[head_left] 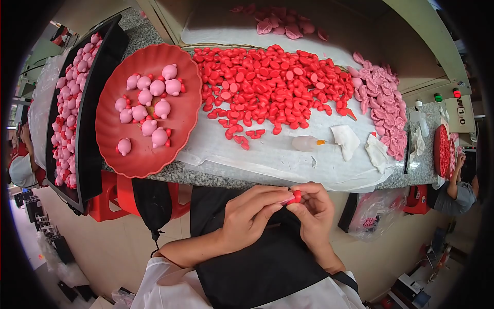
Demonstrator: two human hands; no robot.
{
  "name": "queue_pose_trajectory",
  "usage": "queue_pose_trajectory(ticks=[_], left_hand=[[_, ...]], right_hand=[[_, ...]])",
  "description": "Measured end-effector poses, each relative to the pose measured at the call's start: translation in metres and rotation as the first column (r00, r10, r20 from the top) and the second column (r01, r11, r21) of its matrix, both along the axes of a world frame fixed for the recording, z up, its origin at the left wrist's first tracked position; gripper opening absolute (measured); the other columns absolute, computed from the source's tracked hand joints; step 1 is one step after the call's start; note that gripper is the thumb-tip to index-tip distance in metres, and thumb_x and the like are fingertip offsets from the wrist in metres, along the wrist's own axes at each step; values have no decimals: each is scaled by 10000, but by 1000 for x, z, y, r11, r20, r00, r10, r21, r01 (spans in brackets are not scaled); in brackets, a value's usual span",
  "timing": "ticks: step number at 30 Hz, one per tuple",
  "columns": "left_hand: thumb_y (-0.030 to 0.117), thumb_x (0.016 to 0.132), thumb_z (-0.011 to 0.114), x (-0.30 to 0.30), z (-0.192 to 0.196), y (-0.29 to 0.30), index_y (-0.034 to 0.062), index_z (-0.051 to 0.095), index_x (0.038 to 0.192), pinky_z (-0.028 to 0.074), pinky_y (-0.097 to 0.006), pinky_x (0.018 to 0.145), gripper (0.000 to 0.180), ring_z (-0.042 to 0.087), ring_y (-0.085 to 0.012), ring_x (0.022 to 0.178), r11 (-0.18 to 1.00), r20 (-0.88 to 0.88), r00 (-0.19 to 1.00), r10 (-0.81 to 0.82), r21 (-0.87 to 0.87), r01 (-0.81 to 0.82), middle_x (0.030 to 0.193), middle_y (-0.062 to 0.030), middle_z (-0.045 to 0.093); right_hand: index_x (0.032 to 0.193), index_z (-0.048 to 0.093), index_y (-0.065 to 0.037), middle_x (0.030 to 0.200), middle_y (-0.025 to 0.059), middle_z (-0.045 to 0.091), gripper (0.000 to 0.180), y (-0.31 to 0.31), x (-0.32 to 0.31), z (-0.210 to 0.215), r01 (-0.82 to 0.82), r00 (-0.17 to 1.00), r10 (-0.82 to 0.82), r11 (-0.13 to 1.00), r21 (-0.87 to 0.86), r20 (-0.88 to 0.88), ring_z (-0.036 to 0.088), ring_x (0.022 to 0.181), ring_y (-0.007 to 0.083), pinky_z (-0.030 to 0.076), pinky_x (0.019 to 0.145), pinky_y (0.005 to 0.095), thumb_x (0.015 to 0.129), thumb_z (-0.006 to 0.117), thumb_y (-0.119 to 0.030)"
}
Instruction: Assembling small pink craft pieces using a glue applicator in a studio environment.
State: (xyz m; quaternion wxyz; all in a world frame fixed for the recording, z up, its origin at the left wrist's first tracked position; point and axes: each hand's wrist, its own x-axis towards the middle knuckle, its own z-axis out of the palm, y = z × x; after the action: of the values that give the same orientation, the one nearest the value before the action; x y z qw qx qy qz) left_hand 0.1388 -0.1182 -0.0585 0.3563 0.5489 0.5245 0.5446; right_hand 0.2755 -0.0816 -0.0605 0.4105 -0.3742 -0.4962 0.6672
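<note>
Pink figure [286, 200] with a small red piece [297, 196] against it sits pinched between both hands, at about 6 o'clock in the head view, just below the near edge of the table [221, 177]. Left hand [250, 212] closes its fingertips on the pink figure from the 9 o'clock side; right hand [314, 211] closes thumb and forefinger on the red piece from the 3 o'clock side — the two hands touch at the fingertips. Most of the figure is hidden by the fingers. Below them lies a black apron [257, 262] over white sleeves.

Beyond the hands, a clear plastic sheet [267, 159] covers the speckled table. On it, toward 1 o'clock, lies a small squeeze bottle [306, 143] with an orange tip, and just beside it two crumpled white cloths [346, 140]. Further up, around 12 o'clock, spreads a broad heap of red pieces [272, 85], a few strays near its lower edge. At 2 o'clock a pile of flat pink pieces [383, 100] runs along the sheet's right side.

At 10 o'clock a round red tray [180, 123] holds about a dozen finished pink figures [149, 108] with red bits attached, well apart from one another. Beside it, further toward 9 o'clock, a long black tray [95, 103] is packed with many more pink figures.

Farthest off, at 12 o'clock, another small heap of pink pieces [283, 24] lies on a white sheet. At 3 o'clock, another person [455, 193] sits at the table's end.
</note>
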Motion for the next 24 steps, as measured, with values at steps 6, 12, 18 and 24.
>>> queue_pose_trajectory(ticks=[6,12,18,24], left_hand=[[7,763,482,-3,-7,5,-16,509,959,412,-204,672,199,490,-114,819,952,339,936,-92,-246,183,912,-72,464],[12,738,526,-3,-8,9,-15,529,904,419,-200,631,169,511,-106,738,959,267,958,-106,-229,170,858,-64,482],[14,706,560,2,-6,9,-6,569,778,407,-189,538,75,514,-92,604,972,162,987,-19,-228,56,710,-51,506],[9,688,574,4,-2,7,5,575,771,396,-195,524,83,496,-89,582,990,-25,999,28,-135,-31,700,-52,508]], right_hand=[[917,460,22,836,65,522,249,11,1,1,-108,988,64,933,-344,-138,502,772,107,395,704,214,688,558,23],[913,471,46,870,94,524,232,7,4,-4,-116,993,117,978,-173,-1,523,815,137,420,732,233,693,540,73],[893,483,46,841,88,529,217,4,5,-3,-118,993,122,977,-177,8,524,790,130,415,721,224,688,551,68],[872,488,40,803,73,527,203,5,3,-5,-84,996,82,977,-195,-18,509,758,112,405,704,220,684,563,53]])
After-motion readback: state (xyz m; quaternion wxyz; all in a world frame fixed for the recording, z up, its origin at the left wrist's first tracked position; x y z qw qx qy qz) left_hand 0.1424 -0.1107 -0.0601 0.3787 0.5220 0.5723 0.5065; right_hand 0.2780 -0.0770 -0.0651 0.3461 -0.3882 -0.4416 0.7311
